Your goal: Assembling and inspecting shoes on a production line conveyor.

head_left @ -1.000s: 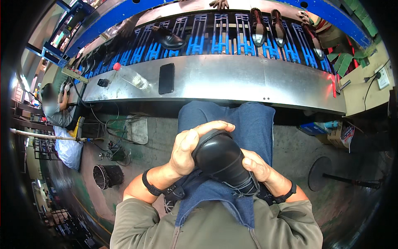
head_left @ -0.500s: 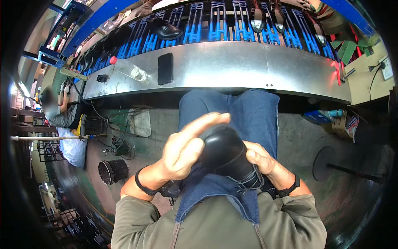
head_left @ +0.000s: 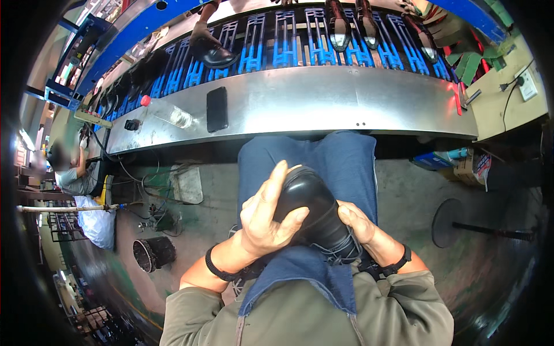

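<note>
Seen from above, a seated person's left hand (head_left: 265, 214) is spread wide at the toe of a black shoe (head_left: 311, 202), thumb laid over the leather and forefinger stretched up along the toe's left edge. The right hand (head_left: 359, 222) holds the shoe from the other side, its thumb pressed near the laces (head_left: 339, 248); most of its fingers are hidden beneath. The shoe is in front of the person's belly, tilted, toe pointing away and slightly left.

Under and around the hands is blue denim (head_left: 349, 158) covering the lap. Just past the knees runs a shiny metal ledge (head_left: 288, 104). On it, toward the left, lie a black phone (head_left: 217, 109), a clear bottle (head_left: 173, 115) with a red cap, and a small black object (head_left: 132, 124).

Beyond the ledge is a conveyor with blue rails (head_left: 285, 43). Another black shoe (head_left: 213, 55) sits there, a co-worker's hand (head_left: 201, 30) at its far end; dark glossy shoes (head_left: 339, 32) rest farther right.

On the floor, a black bucket (head_left: 154, 254) stands to the left, and a round black base (head_left: 444, 225) with a pole lies to the right.
</note>
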Motion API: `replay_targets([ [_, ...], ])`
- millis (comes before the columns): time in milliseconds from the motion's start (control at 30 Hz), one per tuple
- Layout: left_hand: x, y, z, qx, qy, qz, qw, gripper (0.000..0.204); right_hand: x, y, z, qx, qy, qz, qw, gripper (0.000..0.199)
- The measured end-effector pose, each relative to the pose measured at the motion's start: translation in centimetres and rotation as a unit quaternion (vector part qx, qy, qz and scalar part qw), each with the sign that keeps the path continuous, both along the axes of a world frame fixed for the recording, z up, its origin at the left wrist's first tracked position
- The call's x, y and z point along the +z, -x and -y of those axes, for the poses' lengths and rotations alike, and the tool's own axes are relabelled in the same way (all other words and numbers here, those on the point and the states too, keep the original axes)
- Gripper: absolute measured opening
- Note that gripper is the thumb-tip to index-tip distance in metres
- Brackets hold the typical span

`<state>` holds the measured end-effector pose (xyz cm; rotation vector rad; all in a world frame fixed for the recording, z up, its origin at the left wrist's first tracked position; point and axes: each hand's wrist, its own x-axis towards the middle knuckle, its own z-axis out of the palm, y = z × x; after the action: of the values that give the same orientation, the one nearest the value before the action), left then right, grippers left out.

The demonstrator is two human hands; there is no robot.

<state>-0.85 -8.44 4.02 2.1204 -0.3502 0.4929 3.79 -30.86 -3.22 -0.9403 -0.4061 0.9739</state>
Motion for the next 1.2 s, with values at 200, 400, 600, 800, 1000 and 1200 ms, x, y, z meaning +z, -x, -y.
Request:
replay_targets([
  [200,-1.5,-0.6,1.6,-0.065,0.147,-0.117,0.980,0.087,-0.6,-0.2,1.4,-0.055,-0.041,-0.154,0.986,0.073],
  [400,1.0,-2.8,0.9,-0.108,0.093,-0.061,0.988,0.078,-0.5,-0.6,0.3,-0.142,-0.172,-0.352,0.909,0.064],
  [600,0.6,-3.7,0.4,-0.131,0.075,-0.066,0.986,0.064,0.1,-0.5,0.1,-0.076,-0.212,-0.358,0.906,0.064],
  [800,1.5,-3.3,0.9,-0.101,0.022,-0.060,0.993,0.063,0.5,-1.0,-0.3,-0.101,-0.201,-0.332,0.916,0.060],
  [1000,3.2,-2.2,0.7,-0.107,0.052,-0.136,0.983,0.100,2.1,-1.4,-2.2,-0.129,-0.211,-0.293,0.924,0.064],
  [1200,0.2,-3.4,-0.8,0.036,0.506,-0.216,0.834,0.070,6.6,-0.8,-6.2,-0.141,0.231,0.312,0.911,0.064],
])
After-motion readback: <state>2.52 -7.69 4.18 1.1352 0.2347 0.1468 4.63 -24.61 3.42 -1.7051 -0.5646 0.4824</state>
